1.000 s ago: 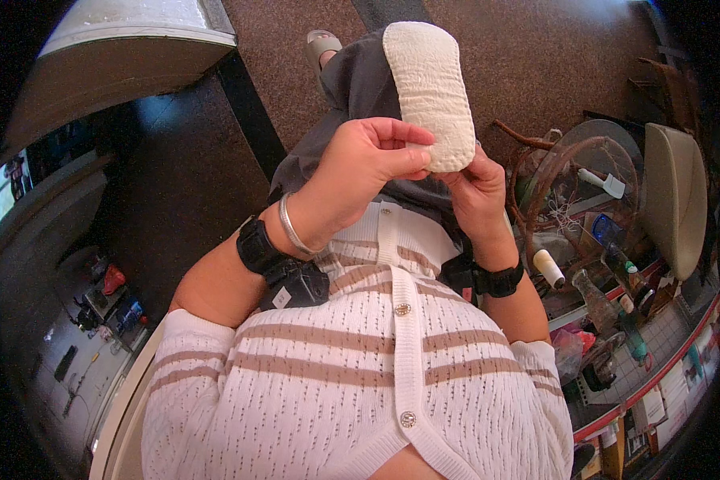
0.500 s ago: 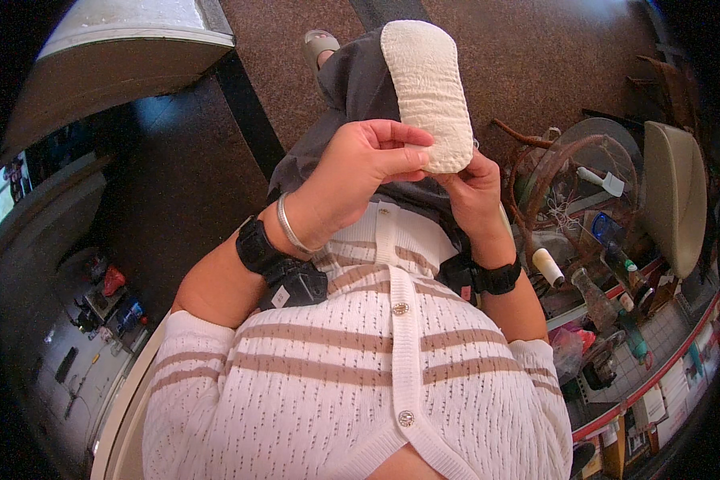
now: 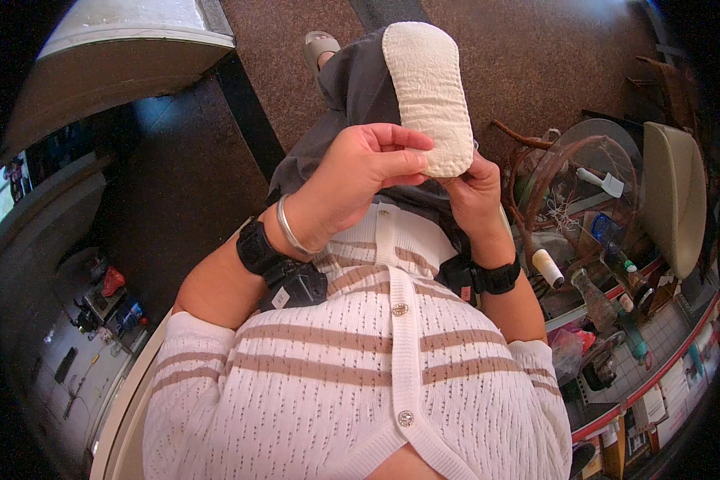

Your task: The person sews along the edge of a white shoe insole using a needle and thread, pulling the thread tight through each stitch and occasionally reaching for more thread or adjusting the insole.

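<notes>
While left hand (image 3: 360,170), right hand (image 3: 478,197) hold cream pad (image 3: 430,90), red-rimmed shelf (image 3: 662,328) holds bottles (image 3: 594,301).

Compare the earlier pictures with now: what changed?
Slightly, the left grip and the near end of the cream pad shifted toward the body. No hold was visibly taken or released; the left grip still pinches the pad, the right grip stays at its edge.

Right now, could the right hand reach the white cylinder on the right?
Perhaps, once freed: the right hand holds the cream pad, while the white cylinder looks uncovered; its depth is unclear.
</notes>
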Motion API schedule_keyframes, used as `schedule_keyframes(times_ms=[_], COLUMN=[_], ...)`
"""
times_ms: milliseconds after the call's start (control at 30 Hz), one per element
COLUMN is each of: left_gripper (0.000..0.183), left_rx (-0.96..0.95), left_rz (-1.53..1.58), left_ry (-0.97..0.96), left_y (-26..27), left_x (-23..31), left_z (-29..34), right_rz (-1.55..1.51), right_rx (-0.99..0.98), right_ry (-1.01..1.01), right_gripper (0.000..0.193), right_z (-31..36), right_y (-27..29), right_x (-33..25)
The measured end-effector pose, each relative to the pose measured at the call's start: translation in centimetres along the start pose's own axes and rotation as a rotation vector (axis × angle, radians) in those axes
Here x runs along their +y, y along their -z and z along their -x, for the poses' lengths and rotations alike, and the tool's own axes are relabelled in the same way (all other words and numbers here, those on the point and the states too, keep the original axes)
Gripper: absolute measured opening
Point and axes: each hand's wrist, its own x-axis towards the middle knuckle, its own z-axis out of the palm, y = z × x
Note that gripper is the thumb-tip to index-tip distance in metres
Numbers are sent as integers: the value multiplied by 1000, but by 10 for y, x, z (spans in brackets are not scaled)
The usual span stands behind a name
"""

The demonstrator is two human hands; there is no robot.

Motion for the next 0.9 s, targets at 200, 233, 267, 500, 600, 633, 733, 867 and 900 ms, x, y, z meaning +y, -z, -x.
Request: schedule_keyframes(times_ms=[200,233,267,500,600,633,733,867,900], left_gripper=[21,21,21,21,21,22,22,22,22], left_rx=[-1,-1,-2,18,34,35,18,18,23], left_rz=[-18,-22,-26,-245,-288,-290,-252,-235,-231], left_ry=[-35,-38,-43,-151,-158,-157,-181,-163,-163], left_y=[-1,-1,-1,1,-2,-2,0,0,0], left_x=[2,3,3,1,0,0,-2,-1,-3], left_z=[1,1,1,-1,-2,-2,-3,-1,-2], right_rz=[-26,-12,-26,38,5,-8,-50,-81,-96], right_rx=[20,21,21,-7,1,8,17,16,19], right_ry=[-39,-37,-41,-82,-117,-126,-105,-71,-69], right_gripper=[22,21,21,18,18,18,20,20,21], right_z=[1,1,2,4,6,6,4,3,3], right_y=[-1,0,-1,-5,-6,-7,-8,-6,-6], right_x=[0,0,-1,-16,-19,-20,-18,-8,-7])
